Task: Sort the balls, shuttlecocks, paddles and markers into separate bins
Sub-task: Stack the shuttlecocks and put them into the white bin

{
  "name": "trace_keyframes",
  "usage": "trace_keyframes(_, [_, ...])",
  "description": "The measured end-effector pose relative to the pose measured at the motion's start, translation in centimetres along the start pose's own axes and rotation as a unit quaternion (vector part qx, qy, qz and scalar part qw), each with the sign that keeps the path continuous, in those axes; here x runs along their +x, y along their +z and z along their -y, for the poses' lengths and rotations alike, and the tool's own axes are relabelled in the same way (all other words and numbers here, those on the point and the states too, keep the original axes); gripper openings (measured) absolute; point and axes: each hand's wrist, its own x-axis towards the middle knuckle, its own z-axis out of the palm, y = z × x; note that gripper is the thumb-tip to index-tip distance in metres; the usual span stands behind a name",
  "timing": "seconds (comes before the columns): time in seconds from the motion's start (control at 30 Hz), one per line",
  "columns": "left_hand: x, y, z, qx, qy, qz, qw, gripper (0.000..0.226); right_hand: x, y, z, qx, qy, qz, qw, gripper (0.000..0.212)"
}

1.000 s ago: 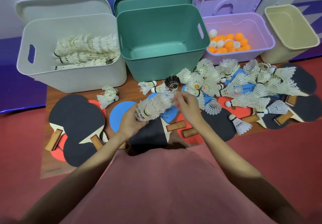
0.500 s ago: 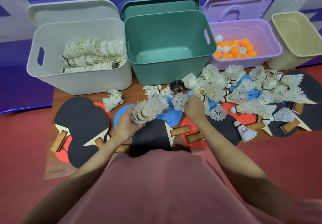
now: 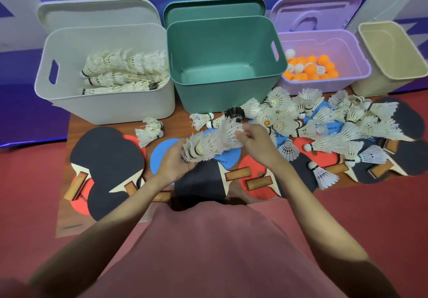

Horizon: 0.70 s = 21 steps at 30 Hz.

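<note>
Left hand (image 3: 176, 161) grips the shuttlecock stack (image 3: 209, 143); right hand (image 3: 256, 139) pinches its far end.

This looks like a sports hall or indoor play room. A red sports-type floor (image 3: 370, 223) fills the lower frame, and a blue wall with pale diagonal stripes (image 3: 20, 49) runs across the top. A low wooden table (image 3: 76, 121) at centre carries table-tennis paddles (image 3: 104, 154), loose shuttlecocks (image 3: 347, 130), and storage bins (image 3: 104, 103), one holding orange balls (image 3: 310, 68).
</note>
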Motion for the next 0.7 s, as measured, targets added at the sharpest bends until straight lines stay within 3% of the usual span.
trace_keyframes(0.1, [0.2,0.4,-0.5,0.005,0.002,0.018,1.000,0.045,-0.1,1.0,1.0,-0.034,0.012,0.000,0.999,0.040])
trace_keyframes(0.37, [0.6,0.6,-1.2,-0.083,0.002,0.023,0.996,0.058,0.2,1.4,3.4,-0.045,-0.003,-0.036,0.998,0.028])
trace_keyframes(0.47, [1.0,0.8,-1.4,-0.093,-0.003,0.013,0.996,0.055,0.6,2.2,4.1,0.008,0.006,-0.053,0.999,0.024])
trace_keyframes(0.57, [1.5,0.8,-1.2,-0.095,-0.021,-0.002,0.995,0.055,1.1,2.2,4.6,0.137,0.022,-0.046,0.989,0.022])
trace_keyframes(0.63, [1.7,0.6,-0.8,-0.115,-0.035,-0.015,0.993,0.056,1.9,1.9,4.2,0.191,0.024,-0.083,0.978,0.023])
trace_keyframes(0.7, [1.9,0.2,-0.6,-0.140,-0.052,-0.029,0.988,0.057,3.0,1.4,2.9,0.171,0.027,-0.141,0.975,0.021])
